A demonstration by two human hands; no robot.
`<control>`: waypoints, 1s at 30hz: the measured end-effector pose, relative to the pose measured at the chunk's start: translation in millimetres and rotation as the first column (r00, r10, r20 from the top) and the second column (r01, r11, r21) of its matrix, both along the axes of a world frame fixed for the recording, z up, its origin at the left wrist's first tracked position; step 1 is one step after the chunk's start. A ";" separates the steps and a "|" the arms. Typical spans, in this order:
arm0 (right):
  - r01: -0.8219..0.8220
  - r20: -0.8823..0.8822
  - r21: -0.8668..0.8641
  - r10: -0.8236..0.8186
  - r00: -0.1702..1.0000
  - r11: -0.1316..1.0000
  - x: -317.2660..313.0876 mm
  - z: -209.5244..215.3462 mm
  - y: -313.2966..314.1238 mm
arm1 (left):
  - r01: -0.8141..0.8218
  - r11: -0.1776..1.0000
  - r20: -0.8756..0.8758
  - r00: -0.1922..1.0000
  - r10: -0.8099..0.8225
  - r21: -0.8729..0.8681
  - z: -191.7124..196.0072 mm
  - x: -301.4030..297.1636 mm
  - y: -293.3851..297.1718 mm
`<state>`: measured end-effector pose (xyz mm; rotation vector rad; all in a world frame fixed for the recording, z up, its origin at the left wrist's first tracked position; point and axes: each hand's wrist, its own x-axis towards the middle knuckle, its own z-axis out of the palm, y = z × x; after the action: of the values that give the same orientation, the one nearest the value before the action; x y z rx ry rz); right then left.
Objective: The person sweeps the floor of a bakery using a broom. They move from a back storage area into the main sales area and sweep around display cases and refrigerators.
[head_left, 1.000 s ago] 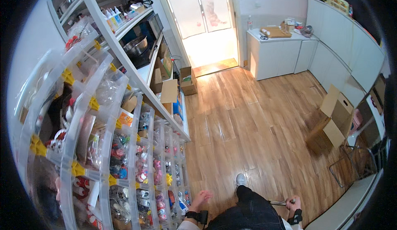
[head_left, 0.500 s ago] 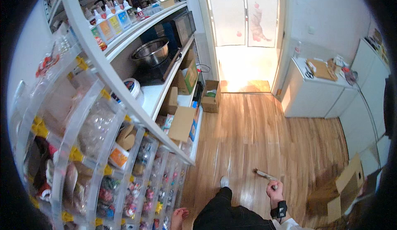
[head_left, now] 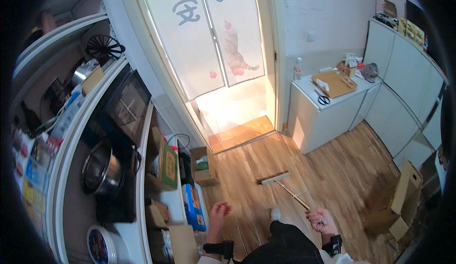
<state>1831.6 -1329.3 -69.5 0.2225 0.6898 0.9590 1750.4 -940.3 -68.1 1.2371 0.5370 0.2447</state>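
My right hand (head_left: pixel 320 220) is closed around the pale handle of a broom (head_left: pixel 293 196). Its wide head, with dark brown bristles along a light bar, is down at the wood floor (head_left: pixel 247 192) ahead of my foot. My left hand (head_left: pixel 221 211) hangs beside the shelving with its fingers loosely bent, holding nothing. Nearest to it stand a blue box (head_left: pixel 194 207) on the low shelf and an open cardboard box (head_left: pixel 204 166) on the floor.
At left, shelving bears a metal bowl (head_left: pixel 100 171), a white tub (head_left: pixel 102 245) and a green-brown carton (head_left: pixel 166 166). Ahead, a doorway has a hanging curtain (head_left: pixel 228 40). A white cabinet (head_left: pixel 313 116) with a wooden tray (head_left: pixel 335 83) stands right; an open carton (head_left: pixel 396 197) sits below.
My view has turned and moved forward past the clear drawers toward the doorway. The broom's head now shows broadside on the floor, and my left hand has come up further into view.
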 end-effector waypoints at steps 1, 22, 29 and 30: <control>-0.032 0.019 0.007 0.032 0.999 0.999 20.9 -9.3 15.3 | 0.041 0.998 0.052 0.998 -0.039 -0.043 -2.8 32.1 3.0; -0.454 0.156 -0.072 0.460 0.874 0.888 621.6 -41.3 386.9 | -0.438 0.897 -0.303 0.848 0.435 0.063 -17.7 405.1 286.3; -0.448 0.375 -0.524 0.669 0.642 0.724 758.0 13.9 505.2 | 0.161 0.959 0.314 0.921 -0.231 0.234 79.2 775.0 407.6; -0.394 0.393 -0.629 0.711 0.583 0.670 776.8 15.4 524.1 | 0.219 0.883 0.247 0.907 -0.341 0.415 88.5 824.1 408.5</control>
<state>2608.4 -805.2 -54.1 -0.8133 0.3490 1.3561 2574.5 -531.7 20.4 1.5997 0.0213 0.2983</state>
